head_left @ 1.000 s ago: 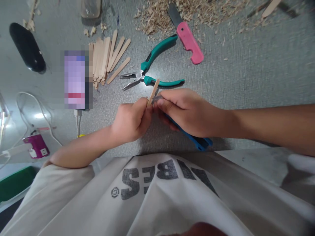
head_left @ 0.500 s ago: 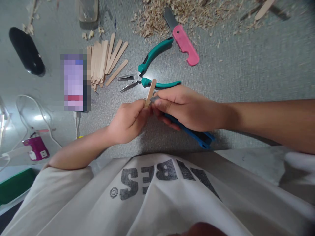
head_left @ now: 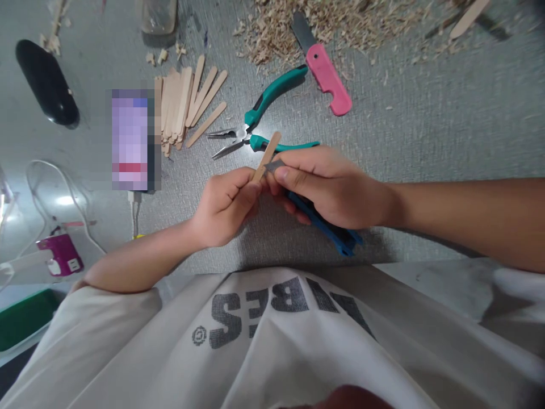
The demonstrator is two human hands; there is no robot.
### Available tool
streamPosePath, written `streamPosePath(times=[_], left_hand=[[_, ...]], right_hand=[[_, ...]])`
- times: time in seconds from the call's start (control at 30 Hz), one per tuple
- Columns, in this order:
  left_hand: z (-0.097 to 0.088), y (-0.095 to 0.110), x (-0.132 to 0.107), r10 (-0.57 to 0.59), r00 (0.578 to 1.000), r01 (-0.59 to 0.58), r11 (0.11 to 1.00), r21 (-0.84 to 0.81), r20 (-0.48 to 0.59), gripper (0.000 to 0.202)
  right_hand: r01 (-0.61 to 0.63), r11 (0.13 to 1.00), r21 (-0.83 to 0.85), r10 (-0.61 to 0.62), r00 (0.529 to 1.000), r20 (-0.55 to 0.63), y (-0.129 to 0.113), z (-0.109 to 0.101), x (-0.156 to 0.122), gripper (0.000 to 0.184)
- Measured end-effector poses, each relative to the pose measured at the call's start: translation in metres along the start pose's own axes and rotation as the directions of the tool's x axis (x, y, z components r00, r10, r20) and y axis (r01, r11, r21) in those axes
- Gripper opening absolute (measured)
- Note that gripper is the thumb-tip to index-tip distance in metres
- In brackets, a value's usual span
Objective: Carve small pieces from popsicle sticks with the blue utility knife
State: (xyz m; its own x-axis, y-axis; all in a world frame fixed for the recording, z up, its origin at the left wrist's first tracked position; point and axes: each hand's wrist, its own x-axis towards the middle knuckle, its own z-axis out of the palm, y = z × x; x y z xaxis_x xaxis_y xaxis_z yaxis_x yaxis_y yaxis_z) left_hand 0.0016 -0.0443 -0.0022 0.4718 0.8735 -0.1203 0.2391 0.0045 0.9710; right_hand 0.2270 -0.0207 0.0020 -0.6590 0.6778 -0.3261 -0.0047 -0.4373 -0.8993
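Observation:
Between the thumb and fingers of my left hand is a wooden craft stick, its rounded end pointing up and away. My right hand is closed around a utility knife with a blue handle that sticks out below the palm. The grey blade shows past my right fingertips and meets the side of the stick near my left thumb. My fingers hide part of the handle and the stick's lower end. Just beyond my hands, open pliers with teal grips lie on the table.
Loose craft sticks lie beside a phone with a cable plugged in. Farther back are wood shavings, a pink folding knife and a clear container. At the left are a black case and a purple adapter.
The craft stick has tilted further to the right, and the knife blade sits slightly farther right. The whole view has shifted a little. Both hands keep their holds.

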Motion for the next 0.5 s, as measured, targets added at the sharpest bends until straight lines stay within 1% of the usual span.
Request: streamPosePath(times=[0.1,0.23,0.4,0.5], left_hand=[[0.0012,-0.0013,-0.0012,0.036,0.999,-0.035,0.999,0.017,-0.025,0.043],[0.0023,0.0,-0.0014,0.081,0.995,-0.074,0.992,0.106,-0.06,0.039],[0.0023,0.0034,-0.0009,0.108,0.992,-0.094,0.979,0.183,-0.068,0.035],[0.0025,0.0037,-0.0005,0.108,0.992,-0.091,0.971,0.223,-0.069,0.035]], right_hand=[[0.012,0.998,-0.06,-0.012,1.0,0.0,-0.0003,-0.0003,-0.0008,0.043],[0.066,0.983,-0.17,-0.068,0.998,-0.007,-0.0024,0.0008,-0.0009,0.044],[0.028,0.959,-0.282,-0.038,0.999,-0.03,-0.0062,0.0031,-0.0005,0.048],[0.048,0.926,-0.374,-0.068,0.997,-0.04,-0.0054,0.0023,-0.0009,0.048]])
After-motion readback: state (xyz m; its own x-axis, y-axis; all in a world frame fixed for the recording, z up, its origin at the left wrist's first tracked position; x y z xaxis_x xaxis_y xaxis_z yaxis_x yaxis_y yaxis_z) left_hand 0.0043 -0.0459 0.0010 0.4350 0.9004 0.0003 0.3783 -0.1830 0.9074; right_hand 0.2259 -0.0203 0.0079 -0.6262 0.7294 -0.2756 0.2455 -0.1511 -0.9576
